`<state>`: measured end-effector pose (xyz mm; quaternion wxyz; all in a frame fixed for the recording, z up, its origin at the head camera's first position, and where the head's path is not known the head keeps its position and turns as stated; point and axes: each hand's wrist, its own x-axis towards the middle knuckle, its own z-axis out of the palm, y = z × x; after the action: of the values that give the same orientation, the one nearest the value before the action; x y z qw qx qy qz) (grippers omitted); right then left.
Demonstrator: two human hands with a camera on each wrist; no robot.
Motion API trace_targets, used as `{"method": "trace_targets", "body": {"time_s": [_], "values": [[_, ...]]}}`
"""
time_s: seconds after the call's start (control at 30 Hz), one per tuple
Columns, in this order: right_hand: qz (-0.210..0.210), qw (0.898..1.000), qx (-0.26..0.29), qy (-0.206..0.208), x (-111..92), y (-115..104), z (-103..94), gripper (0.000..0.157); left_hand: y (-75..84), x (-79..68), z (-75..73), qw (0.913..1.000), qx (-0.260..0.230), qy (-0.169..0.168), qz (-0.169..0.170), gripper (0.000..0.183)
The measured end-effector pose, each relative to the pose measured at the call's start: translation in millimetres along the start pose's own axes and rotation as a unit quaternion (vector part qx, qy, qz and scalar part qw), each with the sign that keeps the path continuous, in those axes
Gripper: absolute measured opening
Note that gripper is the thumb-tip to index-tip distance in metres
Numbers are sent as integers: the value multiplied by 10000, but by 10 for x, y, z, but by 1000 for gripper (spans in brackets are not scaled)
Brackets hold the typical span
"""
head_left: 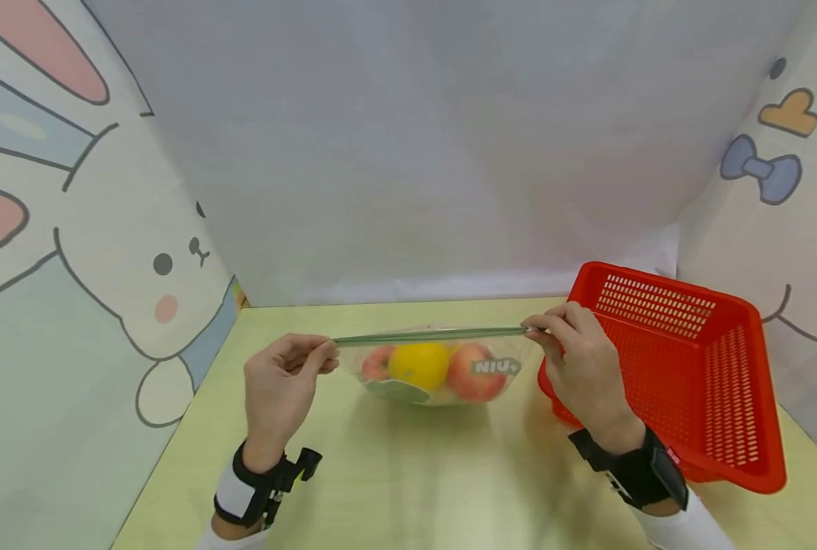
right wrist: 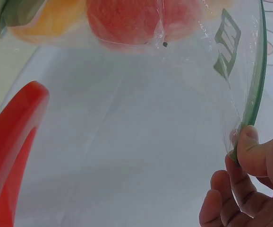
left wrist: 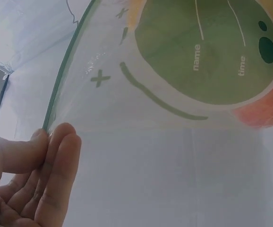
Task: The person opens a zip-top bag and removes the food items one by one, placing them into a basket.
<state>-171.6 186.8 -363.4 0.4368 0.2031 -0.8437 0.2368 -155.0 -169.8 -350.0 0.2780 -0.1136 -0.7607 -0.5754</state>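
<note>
A pale green table (head_left: 394, 489) carries a red basket (head_left: 724, 397) at its right side.

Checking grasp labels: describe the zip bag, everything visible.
The bag is clear plastic with a green zip strip, a green label and white "NIU+" print. It holds two red fruits and a yellow one. Left hand and right hand pinch the strip's ends, stretched level; the bag hangs over the table, beside a red basket.

The clear zip bag (head_left: 436, 370) carries a green tag on its right side reading "NIU+". On its left side, a green oval label (left wrist: 212, 52) bears the words "name" and "time", with plus marks printed beside it.
</note>
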Motion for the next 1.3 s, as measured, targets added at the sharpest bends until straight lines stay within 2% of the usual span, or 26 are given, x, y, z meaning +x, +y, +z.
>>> {"method": "trace_targets", "body": {"time_s": [0.1,0.17,0.3,0.43,0.57,0.73,0.87,0.97,1.13,1.3], "values": [[41,9999,149,-52,2,7,-1,16,28,-16,-46,9993,215,-275,93,6],[77,9997,224,-61,0,9,4,17,53,-27,-88,9971,413,-600,197,5],[89,9996,280,-51,-4,6,23,16,113,-29,-164,9870,820,-1343,325,5],[-65,9998,177,-93,3,-10,53,17,161,10,-172,9787,1043,-1743,281,7],[-266,9995,40,-173,-10,-30,90,19,189,61,-29,9714,928,-2158,348,12],[-275,9993,-14,-269,-38,-63,116,22,219,21,344,9526,745,-2910,471,19],[-236,9993,-5,-281,-50,-78,126,21,220,-83,655,9458,1050,-3052,369,30],[-254,9993,25,-275,-54,-84,131,20,212,-134,800,9440,1391,-2976,302,29],[-259,9991,88,-314,-52,-89,129,18,182,-153,845,9434,1589,-2910,98,19],[-278,9991,114,-294,-48,-83,121,19,135,-159,806,9485,1292,-2884,-220,10]]}}
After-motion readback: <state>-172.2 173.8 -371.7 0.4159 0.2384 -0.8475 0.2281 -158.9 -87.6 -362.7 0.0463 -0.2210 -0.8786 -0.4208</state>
